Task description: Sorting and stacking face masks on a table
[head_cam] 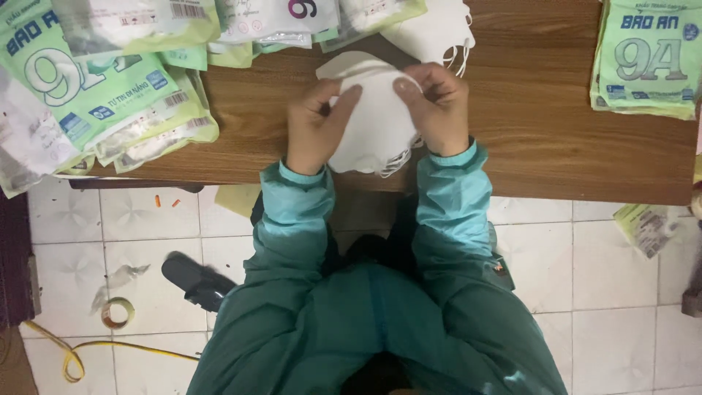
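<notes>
Both hands grip one white face mask [373,128] above the near edge of the wooden table [541,139]. The left hand [316,124] pinches its left side, fingers curled closed, thumb on top. The right hand [436,106] clamps its right side likewise. More white masks [431,29] lie just behind; green packets [88,88] lie left.

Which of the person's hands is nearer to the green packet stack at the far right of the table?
Right. The right hand grips the white masks on the side toward that green packet stack; the left hand lies farther away.
</notes>
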